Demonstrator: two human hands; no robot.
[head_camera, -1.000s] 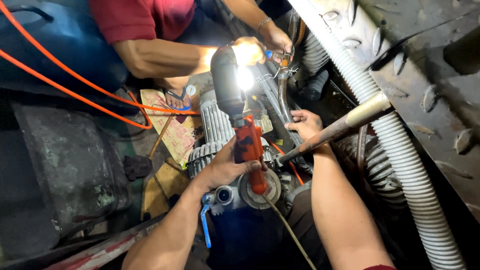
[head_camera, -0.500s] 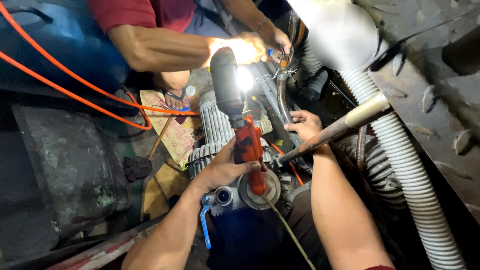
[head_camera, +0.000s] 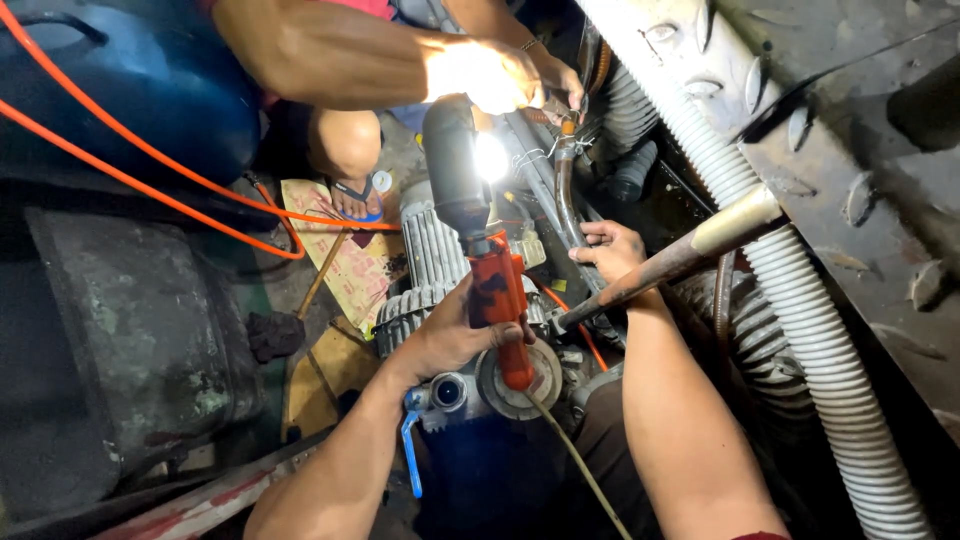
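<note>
Left of the ribbed grey metal motor (head_camera: 432, 262) a dark blue plastic drum (head_camera: 130, 90) is sitting with its contents hidden, while over the motor the left hand (head_camera: 462, 335) is gripping an orange-handled work lamp (head_camera: 480, 230) and, just right, the right hand (head_camera: 612, 250) is curling around a dark metal pipe (head_camera: 562, 205).

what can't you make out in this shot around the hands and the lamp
- Head view: glare from the work lamp washes out the co-worker's hand.
- What the right hand grips: hidden behind its fingers and the bar.
- Left hand: palm hidden against the lamp's orange handle.
- White ribbed hose: cut off by the frame's edges.
</note>
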